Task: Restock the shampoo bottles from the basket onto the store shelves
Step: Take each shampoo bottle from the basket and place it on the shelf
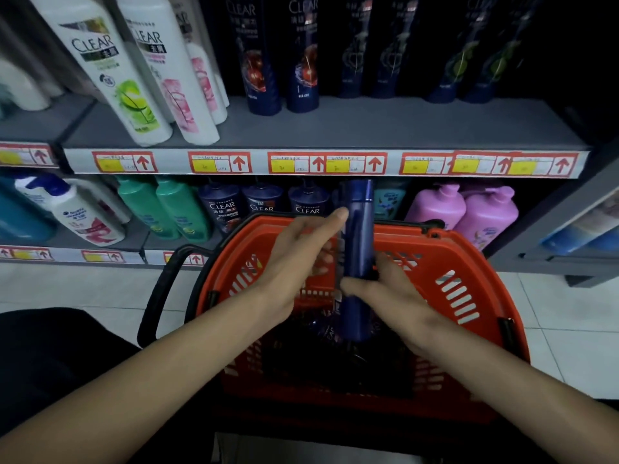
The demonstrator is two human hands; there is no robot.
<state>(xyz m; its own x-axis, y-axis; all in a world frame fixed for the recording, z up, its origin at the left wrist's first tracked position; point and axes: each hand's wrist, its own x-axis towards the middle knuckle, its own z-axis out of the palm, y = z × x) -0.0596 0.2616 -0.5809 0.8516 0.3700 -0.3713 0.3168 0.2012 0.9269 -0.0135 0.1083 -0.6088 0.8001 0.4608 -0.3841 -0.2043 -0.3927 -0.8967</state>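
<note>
Blue bottle (357,229): held roughly upright over the orange basket (469,262), centre of scene. Its top end is just below the front edge of the upper shelf (335,128) and overlaps the lower-shelf row in view.

Left hand (301,259): grips the bottle's upper half, thumb on its left side, fingers wrapped behind.

Right hand (395,296): grips the lower half, thumb across the front, fingers round the right side.

Basket: more dark bottles (335,356) lie at the bottom; count unclear. Black handle (157,296) hangs off the left rim.

Upper shelf: bare grey strip along the near edge, widest from centre to right, in front of the dark bottles. White CLEAR bottles (114,72) stand close to the edge at left.

Lower shelf: dark CLEAR bottles (264,202) just left of the held bottle, pink bottles (485,216) to the right.
</note>
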